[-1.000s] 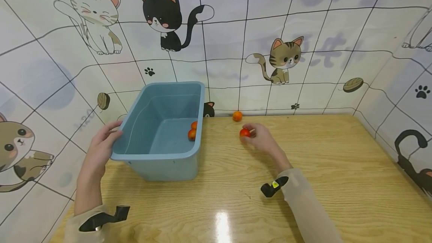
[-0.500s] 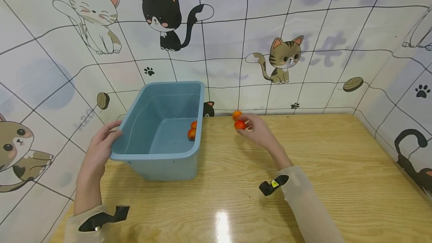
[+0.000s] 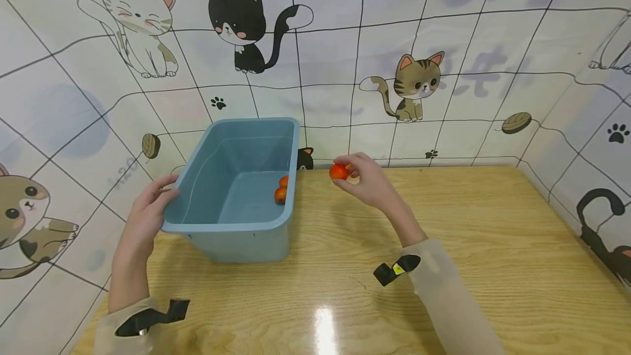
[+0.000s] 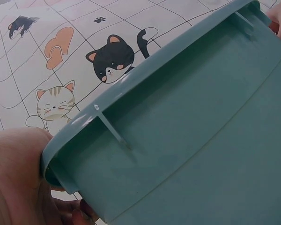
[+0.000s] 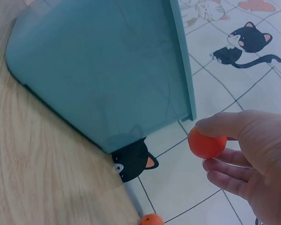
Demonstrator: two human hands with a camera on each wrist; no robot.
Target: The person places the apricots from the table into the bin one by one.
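My right hand [image 3: 370, 179] pinches a small round red-orange fruit [image 3: 338, 172] between thumb and fingers, raised over the back of the table, right of a blue plastic bin [image 3: 227, 228]. In the right wrist view the smooth fruit [image 5: 207, 142] shows between thumb and fingertips. My left hand [image 3: 147, 210] grips the bin's left rim, and in the left wrist view its fingers curl under that rim. Inside the bin, against the right wall, lie two orange-red fruits [image 3: 280, 195]. Another orange fruit [image 5: 152, 219] sits by the wall, mostly hidden behind my right hand in the head view.
The bin stands on a light wooden table [image 3: 443, 234], at its left side near the back. A wall covering [image 3: 325, 59] with printed cats and grid lines rises behind the table and along both sides.
My right hand has lifted the red-orange fruit off the table and carried it up, back and left towards the bin. The left hand and the bin have stayed put.
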